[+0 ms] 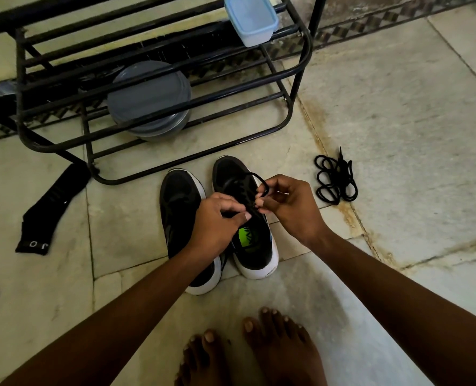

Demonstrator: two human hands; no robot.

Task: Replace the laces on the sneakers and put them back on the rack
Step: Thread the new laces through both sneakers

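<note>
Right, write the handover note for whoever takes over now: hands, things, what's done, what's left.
Left hand pinches the black lace at the right sneaker's eyelets; right hand pinches its loop.
Both sneakers stand on the floor before the rack, with the left sneaker beside the right. A coiled lace lies on the floor to the right.
Done: cannot tell whether the held lace is old or new.
Left: finish both sneakers' laces, put them on the rack.

Person's pretty much all bare skin here: bare left forearm [120, 310] and right forearm [398, 282], left hand [217, 218] and right hand [289, 210] with short pale nails, bare left foot [203, 360] and right foot [281, 352], toenails short too.
</note>
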